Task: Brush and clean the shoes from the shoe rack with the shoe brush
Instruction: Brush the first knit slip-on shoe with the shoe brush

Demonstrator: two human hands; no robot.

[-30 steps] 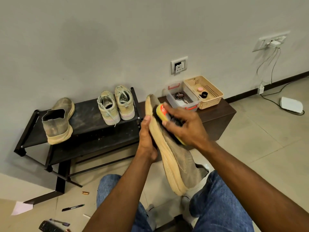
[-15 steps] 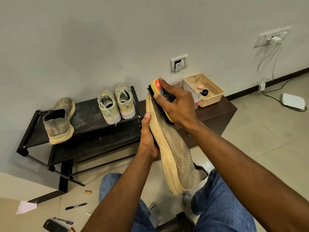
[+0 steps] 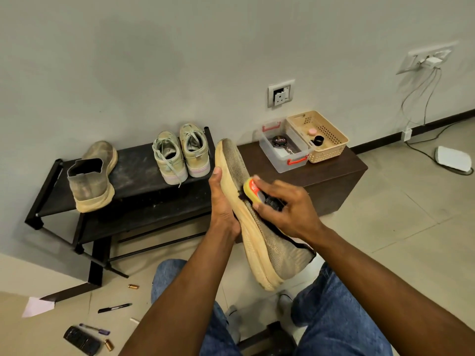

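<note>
The shoe rack stands at ten o'clock, carrying three more shoes. The shoe being cleaned is held at the centre of the view, above the knees, toe pointing to twelve o'clock. It looks light, with a soft knit upper and a firmer sole, so the sole edge seems the best place to hold. The left hand grips that sole. The right hand is closed around the shoe brush, pressing it on the upper.
</note>
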